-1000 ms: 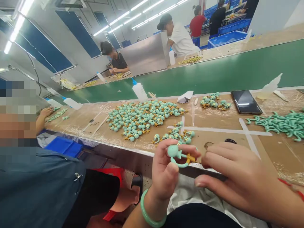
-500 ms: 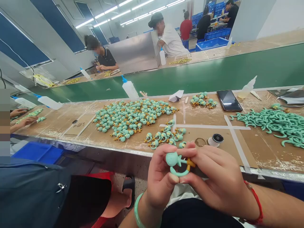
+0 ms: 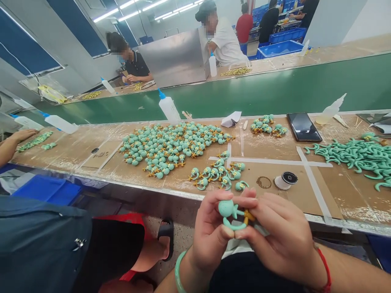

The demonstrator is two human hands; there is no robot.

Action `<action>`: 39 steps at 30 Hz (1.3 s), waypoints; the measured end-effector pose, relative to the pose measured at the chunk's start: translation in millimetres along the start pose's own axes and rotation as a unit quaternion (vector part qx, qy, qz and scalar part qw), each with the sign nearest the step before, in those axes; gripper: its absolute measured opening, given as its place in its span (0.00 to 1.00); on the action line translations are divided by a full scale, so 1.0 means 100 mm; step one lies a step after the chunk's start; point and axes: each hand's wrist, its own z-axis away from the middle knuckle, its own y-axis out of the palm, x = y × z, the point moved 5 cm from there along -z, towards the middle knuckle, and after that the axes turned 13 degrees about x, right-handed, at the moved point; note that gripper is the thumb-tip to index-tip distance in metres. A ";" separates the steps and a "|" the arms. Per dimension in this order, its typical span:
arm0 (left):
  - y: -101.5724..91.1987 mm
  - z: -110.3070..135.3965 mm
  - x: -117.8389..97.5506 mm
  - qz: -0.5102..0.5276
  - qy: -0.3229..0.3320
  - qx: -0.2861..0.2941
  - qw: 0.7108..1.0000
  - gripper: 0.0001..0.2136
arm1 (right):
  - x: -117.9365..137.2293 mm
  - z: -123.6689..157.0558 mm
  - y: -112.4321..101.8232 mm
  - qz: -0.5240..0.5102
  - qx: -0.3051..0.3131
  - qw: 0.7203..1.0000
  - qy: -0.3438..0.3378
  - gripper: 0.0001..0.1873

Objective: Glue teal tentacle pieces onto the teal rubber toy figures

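A small mint-green figurine (image 3: 226,208) with a round head, a curved limb and an orange-brown part is held between both my hands, in front of the table edge. My left hand (image 3: 210,228) pinches it at the head and the curved limb. With thumb and fingers, my right hand (image 3: 279,230) grips its orange-brown end and the limb's near side. Just beyond my hands lies a loose group of similar figurines (image 3: 214,173) with yellow faces. A big heap of figurines (image 3: 171,144) spreads farther left.
On the right lie a pile of green curved strips (image 3: 351,156) and a phone (image 3: 304,127). A wire spool (image 3: 284,180) and a wire coil (image 3: 264,182) sit near my right hand. A white squeeze bottle (image 3: 169,109) stands behind the heap. A co-worker's arm (image 3: 14,142) reaches in at left.
My view has shifted slightly, and both hands with the figurine appear a little lower and farther right. The grip looks the same. The co-worker's hand at left has changed position.
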 end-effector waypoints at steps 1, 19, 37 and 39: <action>-0.03 0.06 0.03 0.006 -0.009 -0.011 1.000 0.16 | -0.03 0.05 0.07 -0.017 0.005 1.000 0.013 0.12; -0.31 0.34 0.15 -0.015 -0.050 -0.090 0.995 0.17 | -0.19 0.17 0.48 -0.108 0.029 0.992 0.066 0.09; -1.35 -0.77 -0.33 -0.780 -0.341 -0.032 0.523 0.17 | -1.18 0.62 -1.08 0.210 -0.217 0.865 0.401 0.12; -1.40 -0.88 -0.26 -0.785 -0.351 -0.013 0.510 0.17 | -1.51 0.87 -1.32 0.224 -0.201 0.832 0.466 0.12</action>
